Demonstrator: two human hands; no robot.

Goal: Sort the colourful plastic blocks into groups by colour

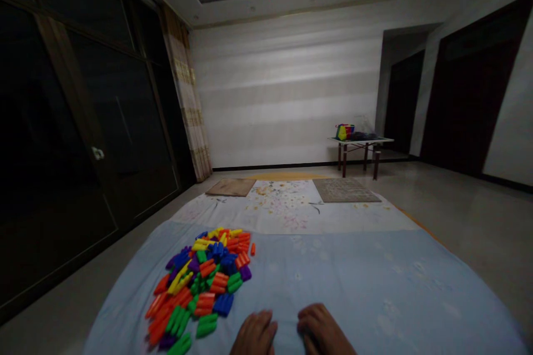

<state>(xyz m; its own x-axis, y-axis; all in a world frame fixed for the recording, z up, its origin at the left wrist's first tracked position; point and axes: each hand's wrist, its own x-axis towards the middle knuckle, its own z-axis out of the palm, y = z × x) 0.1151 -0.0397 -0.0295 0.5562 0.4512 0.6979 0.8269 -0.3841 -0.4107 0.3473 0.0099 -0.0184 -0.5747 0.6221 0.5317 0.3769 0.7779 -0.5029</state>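
My left hand [255,334] rests on the light blue cloth [333,272] at the bottom of the view, its fingers loosely bent and nothing seen in it. A short gap to the right, my right hand [322,330] lies on the same cloth, also loosely bent and holding nothing I can see. Left of both hands spreads a heap of plastic toy blocks [207,269] in orange, green, blue, yellow and purple, many shaped like parallel ribbed prongs. A green block [207,325] is among those nearest my left hand, apart from it.
Toward the far side, a white floral cloth [283,205] carries a brown mat [231,187] on the left and a grey patterned mat [346,190] on the right. Beyond stands a small table [360,141] bearing a colourful bag [345,132]. Dark glass doors [112,122] line the left.
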